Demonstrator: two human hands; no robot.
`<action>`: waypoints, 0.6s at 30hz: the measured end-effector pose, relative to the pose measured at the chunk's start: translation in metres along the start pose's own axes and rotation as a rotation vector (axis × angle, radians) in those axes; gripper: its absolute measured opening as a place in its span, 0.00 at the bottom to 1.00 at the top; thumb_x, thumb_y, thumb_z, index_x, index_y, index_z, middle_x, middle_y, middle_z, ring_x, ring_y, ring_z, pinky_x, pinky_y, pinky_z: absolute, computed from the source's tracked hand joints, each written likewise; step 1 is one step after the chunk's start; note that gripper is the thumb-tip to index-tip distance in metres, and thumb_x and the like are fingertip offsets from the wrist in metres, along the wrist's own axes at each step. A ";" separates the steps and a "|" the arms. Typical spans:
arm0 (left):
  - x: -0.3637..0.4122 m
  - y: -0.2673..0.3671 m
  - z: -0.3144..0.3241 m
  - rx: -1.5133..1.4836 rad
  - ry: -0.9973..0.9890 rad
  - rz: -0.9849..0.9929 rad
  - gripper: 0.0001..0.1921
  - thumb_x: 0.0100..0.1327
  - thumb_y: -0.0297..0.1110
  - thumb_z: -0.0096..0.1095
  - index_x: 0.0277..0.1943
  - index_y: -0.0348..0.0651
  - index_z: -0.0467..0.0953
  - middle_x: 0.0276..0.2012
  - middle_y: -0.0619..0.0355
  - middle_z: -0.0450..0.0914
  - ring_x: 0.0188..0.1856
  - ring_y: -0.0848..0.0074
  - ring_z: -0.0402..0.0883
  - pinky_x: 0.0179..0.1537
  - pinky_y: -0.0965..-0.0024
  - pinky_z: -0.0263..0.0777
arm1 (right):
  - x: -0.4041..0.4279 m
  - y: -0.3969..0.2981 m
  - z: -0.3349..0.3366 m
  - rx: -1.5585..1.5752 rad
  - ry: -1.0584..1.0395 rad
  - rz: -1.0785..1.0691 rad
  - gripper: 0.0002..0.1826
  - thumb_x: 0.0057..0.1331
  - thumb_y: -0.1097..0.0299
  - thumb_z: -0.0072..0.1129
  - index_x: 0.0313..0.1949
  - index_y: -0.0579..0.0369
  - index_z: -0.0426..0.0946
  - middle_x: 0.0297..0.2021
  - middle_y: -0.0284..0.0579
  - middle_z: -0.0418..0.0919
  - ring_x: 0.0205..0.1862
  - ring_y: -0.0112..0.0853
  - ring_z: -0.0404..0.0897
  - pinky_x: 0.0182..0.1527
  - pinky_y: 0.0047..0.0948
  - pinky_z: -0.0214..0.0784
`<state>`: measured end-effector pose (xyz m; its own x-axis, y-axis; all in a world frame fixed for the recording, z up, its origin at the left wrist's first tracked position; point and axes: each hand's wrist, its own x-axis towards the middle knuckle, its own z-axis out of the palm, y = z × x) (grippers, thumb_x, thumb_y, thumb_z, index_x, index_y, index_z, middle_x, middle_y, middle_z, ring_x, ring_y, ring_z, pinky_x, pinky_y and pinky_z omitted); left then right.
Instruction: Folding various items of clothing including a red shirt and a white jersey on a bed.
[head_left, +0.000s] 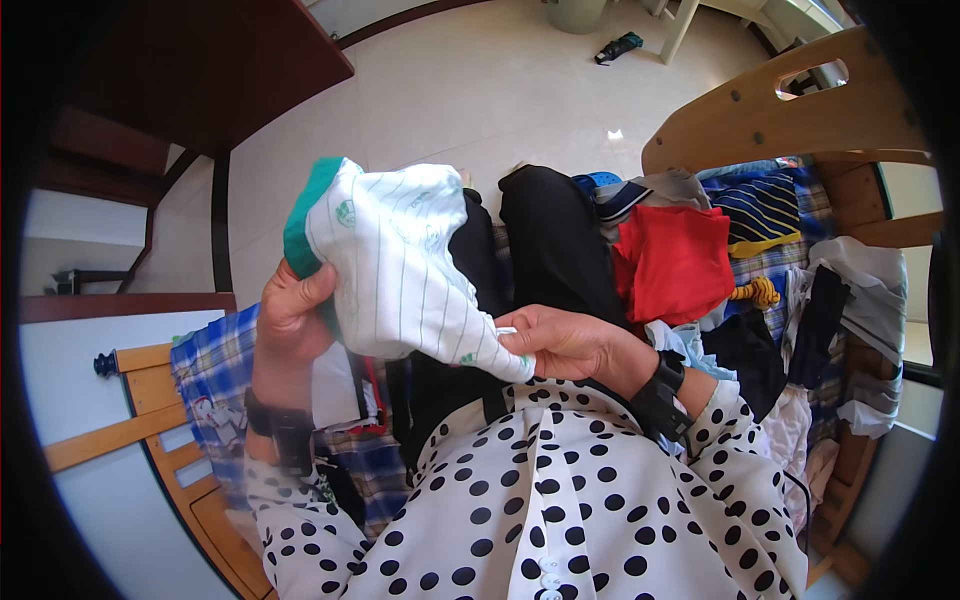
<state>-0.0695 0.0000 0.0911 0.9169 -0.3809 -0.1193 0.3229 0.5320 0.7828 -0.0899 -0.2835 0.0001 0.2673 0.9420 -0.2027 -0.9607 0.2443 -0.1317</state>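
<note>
A white garment with thin green stripes, small green prints and a green edge (397, 262) is stretched between my two hands above my lap. My left hand (300, 307) pinches it by the green edge, thumb on top. My right hand (562, 341) grips its narrow lower right end between thumb and fingers. Beside my right leg lies a folded red cloth (675, 262), with a navy striped cloth with a yellow edge (757, 210) behind it. Light blue (686, 345) and black (746, 360) garments lie near my right forearm.
I sit on a wooden-framed bed with a blue plaid sheet (217, 360). Its wooden end board (787, 105) rises at the right. More clothes, a white one (862, 285) among them, lie near the right edge. A folded umbrella (619, 48) and a bucket (576, 13) are on the floor.
</note>
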 end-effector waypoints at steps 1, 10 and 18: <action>0.001 0.002 0.001 0.002 -0.037 0.022 0.21 0.65 0.26 0.57 0.61 0.39 0.69 0.54 0.52 0.78 0.56 0.64 0.77 0.59 0.58 0.69 | 0.000 0.000 0.005 0.002 -0.002 0.000 0.23 0.65 0.72 0.58 0.57 0.70 0.66 0.51 0.47 0.76 0.51 0.28 0.78 0.56 0.23 0.71; -0.005 0.015 0.007 0.047 0.021 0.099 0.21 0.65 0.28 0.58 0.60 0.40 0.70 0.55 0.52 0.77 0.57 0.63 0.76 0.60 0.58 0.68 | -0.007 -0.020 0.034 -0.178 0.154 -0.413 0.36 0.60 0.78 0.63 0.65 0.64 0.56 0.56 0.47 0.71 0.54 0.29 0.75 0.57 0.27 0.70; 0.001 0.022 0.006 0.120 0.046 0.093 0.20 0.65 0.27 0.57 0.60 0.40 0.70 0.55 0.53 0.77 0.55 0.66 0.78 0.59 0.60 0.69 | -0.003 -0.010 0.021 -0.233 0.301 -0.307 0.34 0.59 0.74 0.65 0.62 0.68 0.58 0.55 0.50 0.72 0.55 0.30 0.75 0.58 0.27 0.70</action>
<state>-0.0630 0.0065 0.1117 0.9523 -0.2976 -0.0681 0.2077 0.4680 0.8590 -0.0830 -0.2841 0.0225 0.5783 0.7177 -0.3878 -0.8011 0.4097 -0.4364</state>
